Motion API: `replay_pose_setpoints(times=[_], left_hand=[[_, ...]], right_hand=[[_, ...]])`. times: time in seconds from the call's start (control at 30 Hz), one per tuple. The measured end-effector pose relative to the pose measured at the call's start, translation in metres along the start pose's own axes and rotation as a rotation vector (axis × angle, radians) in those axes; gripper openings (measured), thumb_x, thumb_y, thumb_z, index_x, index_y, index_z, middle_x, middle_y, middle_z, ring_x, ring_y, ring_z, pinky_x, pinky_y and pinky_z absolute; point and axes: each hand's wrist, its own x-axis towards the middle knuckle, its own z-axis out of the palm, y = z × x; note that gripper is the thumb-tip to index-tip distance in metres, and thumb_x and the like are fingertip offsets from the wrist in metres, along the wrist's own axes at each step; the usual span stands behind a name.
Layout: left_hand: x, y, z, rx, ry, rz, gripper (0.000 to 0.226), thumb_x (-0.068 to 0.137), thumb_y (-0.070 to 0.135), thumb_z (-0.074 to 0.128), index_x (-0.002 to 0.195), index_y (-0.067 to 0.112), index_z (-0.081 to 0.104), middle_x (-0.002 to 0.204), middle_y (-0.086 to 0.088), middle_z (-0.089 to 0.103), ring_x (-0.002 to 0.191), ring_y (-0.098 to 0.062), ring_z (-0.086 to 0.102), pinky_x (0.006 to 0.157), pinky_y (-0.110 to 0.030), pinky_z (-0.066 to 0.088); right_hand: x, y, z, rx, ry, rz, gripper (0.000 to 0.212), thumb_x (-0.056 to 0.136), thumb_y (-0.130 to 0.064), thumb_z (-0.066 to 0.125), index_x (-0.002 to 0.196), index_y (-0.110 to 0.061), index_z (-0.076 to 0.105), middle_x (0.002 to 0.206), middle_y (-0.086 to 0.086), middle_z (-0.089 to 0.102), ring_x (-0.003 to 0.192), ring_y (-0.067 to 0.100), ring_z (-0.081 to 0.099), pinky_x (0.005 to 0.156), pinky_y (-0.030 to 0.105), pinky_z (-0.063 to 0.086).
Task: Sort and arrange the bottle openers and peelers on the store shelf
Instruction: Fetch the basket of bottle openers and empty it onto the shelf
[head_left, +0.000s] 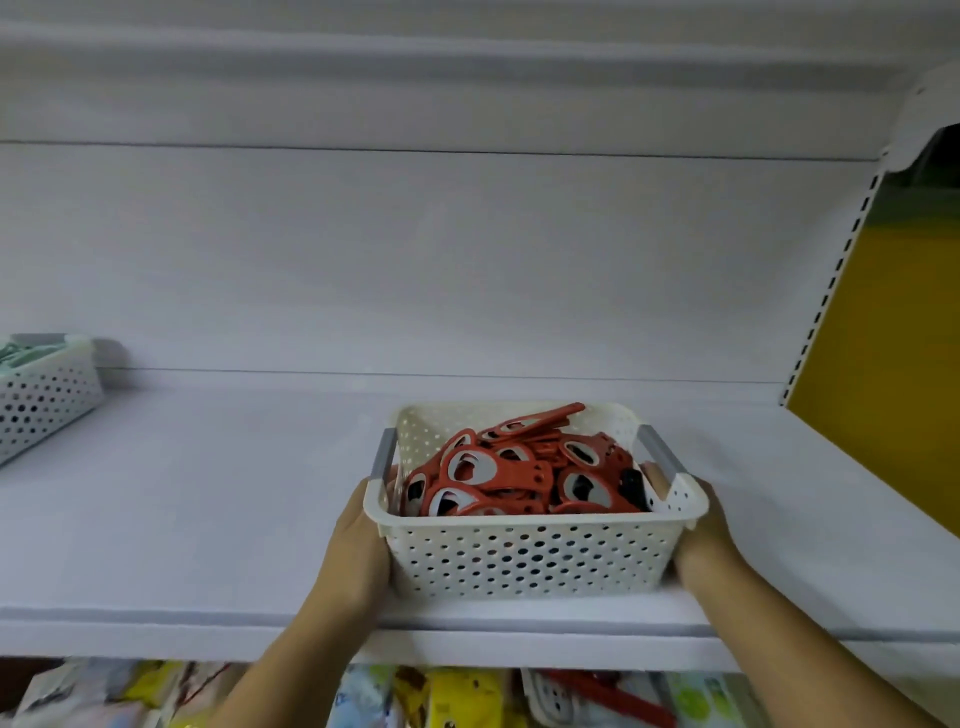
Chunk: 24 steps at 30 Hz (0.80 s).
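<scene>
A white perforated basket (530, 556) with grey handles stands near the front edge of the white shelf (208, 493). It is filled with several red bottle openers (498, 467). My left hand (358, 551) grips the basket's left side, thumb over the rim. My right hand (701, 545) grips its right side, thumb hooked inside the rim. Both forearms reach up from below the shelf edge.
A second white perforated basket (47, 395) with pale green items sits at the shelf's far left. The shelf below holds packaged goods (457, 696) and more red items (613, 696). A perforated upright (831, 280) and a yellow panel (883, 338) bound the right side.
</scene>
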Motion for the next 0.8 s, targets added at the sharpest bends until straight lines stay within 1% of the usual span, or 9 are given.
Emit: replay_pose_setpoints(times=[0.07, 0.17, 0.23, 0.3, 0.4, 0.5, 0.6, 0.67, 0.8], left_hand=[[0.001, 0.0, -0.001, 0.008, 0.001, 0.0, 0.042, 0.087, 0.047, 0.04, 0.113, 0.024, 0.063, 0.105, -0.001, 0.072, 0.099, -0.019, 0.067, 0.083, -0.034, 0.053], [-0.003, 0.004, -0.002, 0.008, 0.001, -0.022, 0.047, 0.081, 0.05, 0.039, 0.113, 0.026, 0.063, 0.106, 0.0, 0.072, 0.102, -0.02, 0.067, 0.094, -0.045, 0.05], [-0.003, 0.004, 0.0, -0.009, 0.002, -0.035, 0.04, 0.085, 0.048, 0.04, 0.11, 0.028, 0.064, 0.103, 0.001, 0.073, 0.101, -0.02, 0.067, 0.094, -0.045, 0.05], [-0.001, 0.005, 0.002, -0.027, 0.039, -0.065, 0.032, 0.095, 0.041, 0.038, 0.105, 0.028, 0.065, 0.1, -0.001, 0.073, 0.1, -0.022, 0.066, 0.093, -0.044, 0.05], [0.001, 0.009, 0.009, -0.076, 0.102, -0.179, 0.039, 0.101, 0.029, 0.031, 0.095, 0.024, 0.069, 0.093, -0.007, 0.073, 0.097, -0.028, 0.065, 0.094, -0.045, 0.048], [0.012, 0.014, 0.011, -0.053, 0.127, -0.261, 0.044, 0.099, 0.022, 0.03, 0.086, 0.017, 0.071, 0.088, -0.011, 0.072, 0.096, -0.031, 0.063, 0.094, -0.044, 0.047], [0.025, 0.031, 0.009, 0.03, 0.12, -0.265, 0.04, 0.098, 0.015, 0.027, 0.104, 0.014, 0.067, 0.092, -0.013, 0.068, 0.095, -0.031, 0.06, 0.092, -0.042, 0.048], [0.034, 0.047, 0.008, 0.099, 0.067, -0.243, 0.042, 0.094, 0.01, 0.026, 0.111, 0.025, 0.061, 0.097, -0.014, 0.069, 0.093, -0.033, 0.063, 0.085, -0.043, 0.053], [0.057, 0.075, 0.006, 0.314, 0.001, -0.31, 0.038, 0.092, 0.012, 0.028, 0.086, 0.006, 0.065, 0.076, -0.014, 0.068, 0.066, -0.028, 0.065, 0.062, -0.036, 0.057]], right_hand=[[-0.011, -0.015, -0.003, 0.055, -0.025, 0.045, 0.029, 0.094, -0.012, 0.047, 0.065, -0.006, 0.048, 0.063, 0.009, 0.045, 0.071, 0.024, 0.043, 0.068, 0.035, 0.034], [-0.025, -0.028, -0.011, 0.086, -0.134, 0.048, 0.026, 0.096, -0.015, 0.045, 0.076, -0.005, 0.059, 0.067, 0.011, 0.053, 0.067, 0.023, 0.047, 0.069, 0.033, 0.036], [-0.038, -0.03, -0.024, -0.063, -0.307, 0.009, 0.026, 0.097, -0.016, 0.046, 0.076, -0.016, 0.06, 0.07, 0.008, 0.061, 0.068, 0.022, 0.053, 0.067, 0.03, 0.04], [-0.047, -0.03, -0.04, -0.239, -0.531, -0.078, 0.021, 0.09, -0.007, 0.053, 0.093, -0.025, 0.064, 0.084, 0.001, 0.07, 0.081, 0.015, 0.061, 0.074, 0.025, 0.046], [-0.053, -0.031, -0.052, -0.319, -0.796, -0.082, 0.041, 0.079, 0.004, 0.064, 0.108, -0.025, 0.057, 0.102, -0.008, 0.068, 0.094, 0.005, 0.062, 0.076, 0.013, 0.047], [-0.055, -0.038, -0.043, -0.186, -0.704, -0.136, 0.033, 0.076, -0.008, 0.076, 0.104, -0.023, 0.066, 0.096, -0.01, 0.074, 0.092, 0.005, 0.069, 0.074, 0.014, 0.052], [-0.049, -0.051, -0.038, -0.096, -0.583, -0.18, 0.045, 0.061, -0.028, 0.083, 0.104, -0.022, 0.068, 0.095, -0.01, 0.075, 0.091, 0.008, 0.07, 0.076, 0.023, 0.055], [-0.044, -0.063, -0.036, -0.049, -0.544, -0.183, 0.055, 0.056, -0.041, 0.079, 0.108, -0.026, 0.064, 0.098, -0.011, 0.074, 0.093, 0.008, 0.069, 0.078, 0.027, 0.055], [-0.031, -0.085, -0.025, -0.154, -0.464, -0.186, 0.069, 0.055, -0.073, 0.062, 0.114, -0.037, 0.052, 0.105, -0.013, 0.067, 0.096, 0.012, 0.064, 0.075, 0.033, 0.057]])
